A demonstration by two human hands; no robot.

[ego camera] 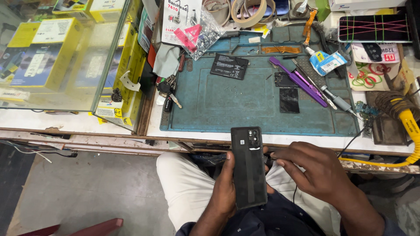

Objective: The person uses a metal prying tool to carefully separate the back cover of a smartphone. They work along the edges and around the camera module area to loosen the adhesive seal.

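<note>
My left hand grips a black smartphone from its left side, back cover and camera block facing up, held over my lap in front of the bench edge. My right hand is at the phone's right edge, fingers pinched around a thin dark tool whose tip touches the side of the phone. A thin black cable runs down from under this hand.
A blue repair mat covers the bench, carrying a black battery, a purple tool, small dark parts and a screwdriver. Keys lie at its left. A glass case with yellow boxes stands left; a yellow coiled hose right.
</note>
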